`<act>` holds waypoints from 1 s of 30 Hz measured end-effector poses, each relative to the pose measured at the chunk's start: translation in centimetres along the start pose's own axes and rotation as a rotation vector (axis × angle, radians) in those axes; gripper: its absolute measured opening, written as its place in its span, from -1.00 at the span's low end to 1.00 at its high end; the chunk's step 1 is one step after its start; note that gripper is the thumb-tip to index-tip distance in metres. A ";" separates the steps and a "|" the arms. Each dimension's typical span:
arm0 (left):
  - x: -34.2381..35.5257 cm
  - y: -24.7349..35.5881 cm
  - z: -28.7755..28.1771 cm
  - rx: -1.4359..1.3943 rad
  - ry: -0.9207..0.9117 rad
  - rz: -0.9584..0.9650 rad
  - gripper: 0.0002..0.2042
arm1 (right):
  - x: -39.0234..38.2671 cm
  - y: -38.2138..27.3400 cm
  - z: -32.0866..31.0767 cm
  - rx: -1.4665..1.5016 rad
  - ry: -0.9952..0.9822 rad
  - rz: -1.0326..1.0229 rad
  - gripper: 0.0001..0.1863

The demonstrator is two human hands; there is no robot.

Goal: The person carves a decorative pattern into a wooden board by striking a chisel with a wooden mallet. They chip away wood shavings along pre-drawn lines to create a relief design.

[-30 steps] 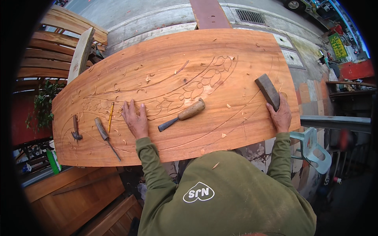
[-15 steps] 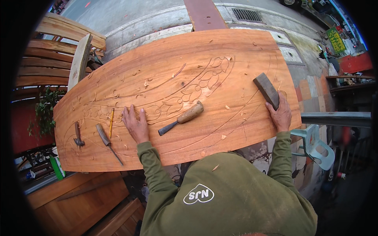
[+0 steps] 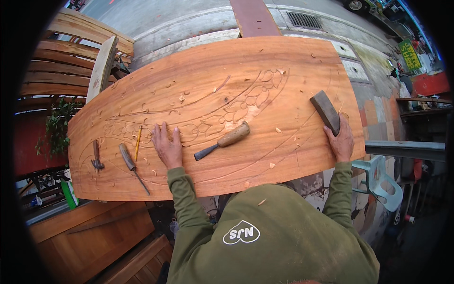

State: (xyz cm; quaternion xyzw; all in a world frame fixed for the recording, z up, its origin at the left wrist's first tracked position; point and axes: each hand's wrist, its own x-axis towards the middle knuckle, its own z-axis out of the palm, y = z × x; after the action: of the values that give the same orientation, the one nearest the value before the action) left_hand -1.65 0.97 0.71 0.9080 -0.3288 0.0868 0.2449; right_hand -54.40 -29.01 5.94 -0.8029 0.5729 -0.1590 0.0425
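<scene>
While my right hand (image 3: 342, 142) is closed around the near end of a dark rectangular wooden block (image 3: 325, 111), my left hand (image 3: 168, 147) lies palm down on the carved wooden panel (image 3: 312, 71). The block is at the panel's right side, its long axis slanting from my grip up and leftward, so its free end points away from me and a little to my left. I cannot tell whether its whole underside touches the wood. On the left, my fingers (image 3: 164, 128) are moderately spread over the lower edge of the carved floral band (image 3: 236, 111), their tips pointing away from me.

Between my hands, nearer the left one, rests a broad chisel (image 3: 232, 137). Its long axis runs diagonally, the round wooden handle up and to the right, the flat blade down and to the left. Left of my left hand a yellow pencil (image 3: 138, 143) lies almost straight away from me, its far end leaning slightly right. Just beside it, a narrow chisel (image 3: 128, 158) aims its thin blade toward me and rightward, handle farther off. Farther left, a hammer (image 3: 97, 155) has its head nearest me and its handle pointing away. Curled wood shavings (image 3: 181, 98) are scattered over the panel. Past its right edge stands a pale blue plastic chair (image 3: 378, 179).
</scene>
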 end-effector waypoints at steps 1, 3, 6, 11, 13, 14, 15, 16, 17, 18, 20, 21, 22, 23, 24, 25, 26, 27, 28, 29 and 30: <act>0.0 0.2 -0.3 0.020 -0.042 -0.005 -0.44 | 0.1 0.1 0.0 -0.004 0.000 -0.002 -0.11; 0.0 1.0 -1.0 0.038 -0.088 -0.012 -0.43 | 0.3 0.5 -0.1 -0.013 -0.001 -0.004 -0.12; 0.0 1.6 -2.2 -0.002 -0.150 0.002 -0.43 | 0.6 0.5 -0.2 0.002 0.000 -0.013 -0.12; -2.5 1.4 -5.5 -0.169 -0.079 -0.074 -0.51 | 1.3 -1.1 0.4 -0.011 -0.014 -0.044 -0.13; -3.2 2.0 -5.8 -0.119 0.004 -0.030 -0.55 | 0.7 -0.3 0.8 -0.008 -0.033 -0.044 -0.15; -3.0 2.4 -5.8 -0.096 0.025 0.000 -0.57 | 0.3 -0.1 0.5 0.001 -0.044 -0.032 -0.15; -2.7 2.6 -6.4 -0.066 0.043 0.029 -0.58 | 0.1 0.0 0.2 0.012 -0.060 -0.020 -0.16; -2.5 2.6 -6.6 -0.068 0.034 -0.008 -0.59 | -0.2 0.9 0.4 0.039 -0.060 -0.043 -0.16; -2.1 1.9 -6.9 -0.085 0.024 -0.033 -0.60 | -0.4 1.5 0.6 0.058 -0.050 -0.053 -0.17; -1.8 0.2 -7.8 -0.046 0.034 -0.063 -0.60 | -0.7 1.0 0.7 0.084 -0.078 -0.083 -0.17; -1.0 -2.3 -7.9 0.183 0.197 -0.078 -0.58 | -0.6 0.4 0.2 0.016 -0.094 -0.014 -0.19; -0.3 -4.2 -8.3 0.312 0.264 -0.124 -0.56 | -0.4 0.2 0.6 0.016 -0.097 -0.016 -0.19; 1.0 -5.8 -8.2 0.412 0.327 -0.144 -0.54 | -0.1 1.0 0.6 0.029 -0.104 -0.013 -0.18; 1.5 -7.2 -7.9 0.393 0.306 -0.254 -0.55 | 0.0 2.1 0.0 0.021 -0.108 -0.006 -0.18; 2.4 -9.5 -8.1 0.374 0.276 -0.353 -0.56 | 0.2 2.7 0.9 0.032 -0.091 -0.025 -0.16; 1.0 -15.7 -8.7 0.489 0.270 -0.304 -0.53 | 0.5 1.7 1.6 0.045 -0.096 -0.046 -0.14; 1.2 -16.5 -8.2 0.302 0.204 -0.402 -0.51 | 0.7 1.4 1.0 0.033 -0.074 -0.049 -0.12; 1.1 -19.1 -8.9 0.423 0.107 -0.449 -0.48 | 1.1 0.7 0.7 0.041 -0.062 -0.063 -0.10; 0.7 -22.0 -9.8 0.337 0.128 -0.524 -0.47 | 1.3 0.1 0.6 0.060 -0.055 -0.078 -0.08; 1.9 -21.0 -9.4 0.208 0.017 -0.578 -0.45 | 1.3 0.4 -0.3 0.051 -0.057 -0.015 -0.09; 2.1 -20.4 -9.6 0.338 0.101 -0.491 -0.45 | 0.9 1.2 -0.4 0.026 -0.071 0.009 -0.13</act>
State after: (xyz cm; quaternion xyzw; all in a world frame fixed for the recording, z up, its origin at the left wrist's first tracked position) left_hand 13.07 18.18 1.74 0.9827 -0.0677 0.1236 0.1202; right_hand -55.32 -30.23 6.23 -0.8048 0.5726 -0.1378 0.0738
